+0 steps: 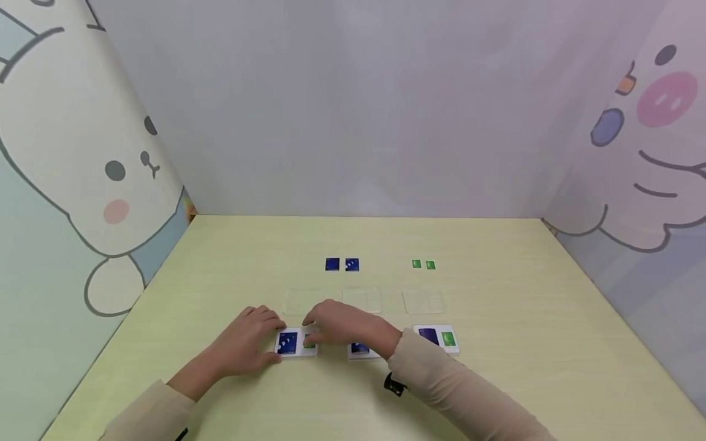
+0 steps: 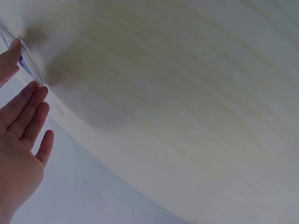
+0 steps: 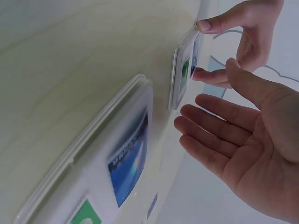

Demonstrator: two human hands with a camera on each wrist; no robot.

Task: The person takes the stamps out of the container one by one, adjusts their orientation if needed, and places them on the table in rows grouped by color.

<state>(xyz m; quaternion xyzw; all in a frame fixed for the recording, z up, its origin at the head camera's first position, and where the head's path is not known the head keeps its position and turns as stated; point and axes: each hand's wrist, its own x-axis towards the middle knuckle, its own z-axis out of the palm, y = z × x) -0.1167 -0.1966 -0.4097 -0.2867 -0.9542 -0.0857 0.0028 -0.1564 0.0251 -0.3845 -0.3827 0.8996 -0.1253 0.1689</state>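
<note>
In the head view, a white card in a clear case [image 1: 298, 352] lies at the front left, bearing a dark blue square picture [image 1: 287, 343] and a smaller green one. My left hand [image 1: 245, 343] holds its left end, thumb at the near edge and fingertips at the far edge. Over its right end, my right hand [image 1: 339, 324] partly covers the green picture. In the right wrist view, the right fingers [image 3: 210, 126] are loosely extended beside the case, with nothing between them and the thumb.
Two similar cards lie to the right, a middle card [image 1: 353, 353] partly under my right forearm and a right card [image 1: 451, 347]. Behind them are three clear rectangles [image 1: 423, 301]. Farther back lie two blue squares [image 1: 352, 264] and two small green pieces [image 1: 430, 265].
</note>
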